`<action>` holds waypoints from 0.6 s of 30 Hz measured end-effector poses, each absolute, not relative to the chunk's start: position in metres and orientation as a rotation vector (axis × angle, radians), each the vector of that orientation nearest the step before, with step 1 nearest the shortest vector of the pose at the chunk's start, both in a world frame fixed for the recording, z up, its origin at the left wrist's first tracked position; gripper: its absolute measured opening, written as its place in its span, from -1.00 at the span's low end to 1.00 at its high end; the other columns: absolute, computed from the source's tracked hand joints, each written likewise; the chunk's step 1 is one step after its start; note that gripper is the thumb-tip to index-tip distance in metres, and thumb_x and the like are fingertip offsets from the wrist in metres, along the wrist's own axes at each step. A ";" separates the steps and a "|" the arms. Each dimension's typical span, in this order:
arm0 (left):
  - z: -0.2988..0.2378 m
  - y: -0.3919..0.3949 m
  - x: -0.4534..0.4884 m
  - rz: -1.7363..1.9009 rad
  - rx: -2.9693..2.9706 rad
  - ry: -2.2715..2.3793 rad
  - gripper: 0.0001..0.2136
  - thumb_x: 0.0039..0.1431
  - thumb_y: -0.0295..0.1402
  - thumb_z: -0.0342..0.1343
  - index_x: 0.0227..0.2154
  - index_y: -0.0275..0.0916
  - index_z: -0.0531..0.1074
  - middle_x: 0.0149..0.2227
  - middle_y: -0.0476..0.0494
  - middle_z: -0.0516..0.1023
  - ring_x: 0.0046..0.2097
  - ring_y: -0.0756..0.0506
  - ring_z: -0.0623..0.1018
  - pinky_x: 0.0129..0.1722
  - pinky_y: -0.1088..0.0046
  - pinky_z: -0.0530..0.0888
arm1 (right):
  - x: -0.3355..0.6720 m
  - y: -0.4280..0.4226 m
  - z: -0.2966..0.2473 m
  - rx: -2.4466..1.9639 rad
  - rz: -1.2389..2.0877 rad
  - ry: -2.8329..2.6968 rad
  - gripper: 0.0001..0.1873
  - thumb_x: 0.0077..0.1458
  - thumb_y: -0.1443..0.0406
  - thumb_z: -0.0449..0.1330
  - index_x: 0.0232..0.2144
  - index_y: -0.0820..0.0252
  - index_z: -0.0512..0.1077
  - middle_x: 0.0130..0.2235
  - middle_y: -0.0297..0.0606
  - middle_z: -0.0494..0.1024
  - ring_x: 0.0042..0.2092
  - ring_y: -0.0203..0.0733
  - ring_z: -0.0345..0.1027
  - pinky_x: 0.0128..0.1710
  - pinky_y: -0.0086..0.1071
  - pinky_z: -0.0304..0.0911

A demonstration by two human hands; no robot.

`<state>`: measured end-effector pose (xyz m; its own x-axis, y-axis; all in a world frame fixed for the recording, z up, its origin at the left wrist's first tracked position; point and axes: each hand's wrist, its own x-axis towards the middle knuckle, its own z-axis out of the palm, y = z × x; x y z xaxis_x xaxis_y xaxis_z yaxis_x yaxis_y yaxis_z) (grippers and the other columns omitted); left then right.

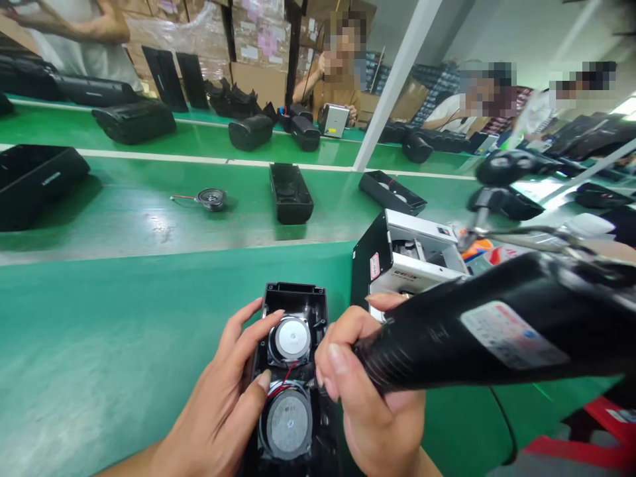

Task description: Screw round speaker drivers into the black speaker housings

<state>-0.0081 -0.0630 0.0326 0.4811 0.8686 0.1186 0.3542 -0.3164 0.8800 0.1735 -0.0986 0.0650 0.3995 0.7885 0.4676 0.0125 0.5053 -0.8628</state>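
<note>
A black speaker housing (pixel 320 318) lies in front of me with its inside facing up. Two round speaker drivers are set in it, an upper one (pixel 292 338) and a larger lower one (pixel 289 424), and a thin red wire runs between them. My left hand (pixel 223 384) grips the housing by its left side, fingertips over the rim near both drivers. In my right hand (pixel 368 384) is a black electric screwdriver (pixel 447 338), held tilted, its front end at the housing's right side between the drivers. My fingers partly hide the bit.
Just beyond my right hand stands a screw feeder box (pixel 412 255). Across the green bench lie a loose speaker driver (pixel 212 199), an open housing (pixel 291 192) and another housing (pixel 392 192). A white post (pixel 392 86) rises behind. Several people work at the far side.
</note>
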 end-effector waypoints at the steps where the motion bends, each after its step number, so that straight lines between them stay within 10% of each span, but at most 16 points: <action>1: 0.034 -0.064 -0.007 0.767 1.884 1.029 -0.57 0.66 -0.13 -0.14 0.46 0.44 0.17 0.60 0.13 0.07 0.63 -0.29 0.09 0.59 -0.20 0.20 | 0.173 -0.099 0.064 -0.934 0.603 -1.050 -0.49 0.35 0.41 0.24 0.24 -0.15 0.35 -0.37 -0.46 0.42 -0.54 -0.30 0.21 -0.54 -0.34 0.25; 7: 0.023 -0.056 -0.017 0.763 1.946 1.036 -0.55 0.63 -0.04 -0.08 0.48 0.45 0.17 0.61 0.14 0.08 0.64 -0.36 0.08 0.53 -0.24 0.30 | 0.175 -0.097 0.078 -1.054 0.592 -1.091 -0.88 0.22 0.36 0.30 -0.21 0.05 0.47 -0.42 -0.43 0.47 -0.47 -0.27 0.35 -0.39 -0.29 0.43; 13: -0.024 -0.030 -0.038 0.747 2.067 0.923 -0.45 0.57 -0.06 0.01 0.53 0.40 0.13 0.64 0.05 0.01 0.62 -0.49 0.12 0.39 -0.36 0.40 | 0.164 -0.090 0.084 -0.926 0.614 -1.053 -0.75 0.10 0.42 0.29 -0.18 0.05 0.43 -0.19 -0.26 0.68 -0.24 -0.16 0.63 -0.23 -0.33 0.62; 18: -0.005 -0.042 -0.025 0.767 1.887 1.019 -0.55 0.62 -0.04 -0.15 0.47 0.53 0.15 0.62 0.14 0.04 0.64 -0.45 0.03 0.49 -0.53 0.05 | 0.177 -0.094 0.096 -0.712 0.542 -0.914 -0.72 0.31 0.34 0.29 0.01 -0.11 0.47 -0.44 -0.56 0.40 -0.58 -0.42 0.18 -0.57 -0.53 0.29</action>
<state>-0.0246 -0.0424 -0.0049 0.4829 0.8673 0.1206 0.3551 -0.3198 0.8784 0.1770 -0.0937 0.0961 0.5083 0.6892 0.5164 -0.1229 0.6515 -0.7486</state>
